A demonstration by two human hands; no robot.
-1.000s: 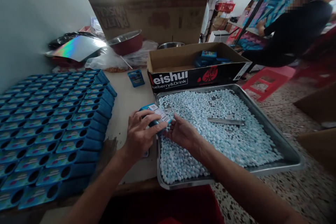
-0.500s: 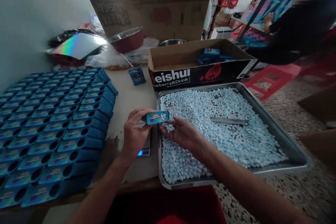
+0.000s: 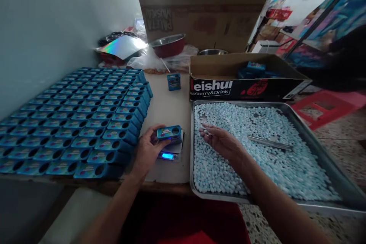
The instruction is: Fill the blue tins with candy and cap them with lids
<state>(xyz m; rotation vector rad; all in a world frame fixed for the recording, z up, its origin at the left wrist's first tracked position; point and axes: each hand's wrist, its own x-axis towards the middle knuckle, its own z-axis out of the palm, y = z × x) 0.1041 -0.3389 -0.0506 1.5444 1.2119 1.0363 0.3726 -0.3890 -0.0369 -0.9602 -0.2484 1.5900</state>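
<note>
My left hand (image 3: pixel 148 150) grips a small blue container (image 3: pixel 169 133) by its left end, at a small digital scale (image 3: pixel 176 148) with a lit blue display. My right hand (image 3: pixel 223 141) is over the left part of a metal tray (image 3: pixel 193 152), its fingers drawn together around small pale pieces. Many pale blue and white candies (image 3: pixel 220 175) are spread in the tray, and a metal strip (image 3: pixel 270 143) lies on them. To the left stand rows of blue containers (image 3: pixel 94 122) with dark round openings.
Behind the tray is an open carton (image 3: pixel 211 87) with blue packs inside. One blue pack (image 3: pixel 174 82) stands on the table (image 3: pixel 162 103). Farther back are a red bowl (image 3: pixel 168 45) and a large cardboard sheet (image 3: pixel 211 7). A person sits at the right, near a red stool (image 3: pixel 320 106).
The view has swung left. My left hand has brought the container down to the scale, and my right hand has moved away from it over the tray, its fingers now closer together.
</note>
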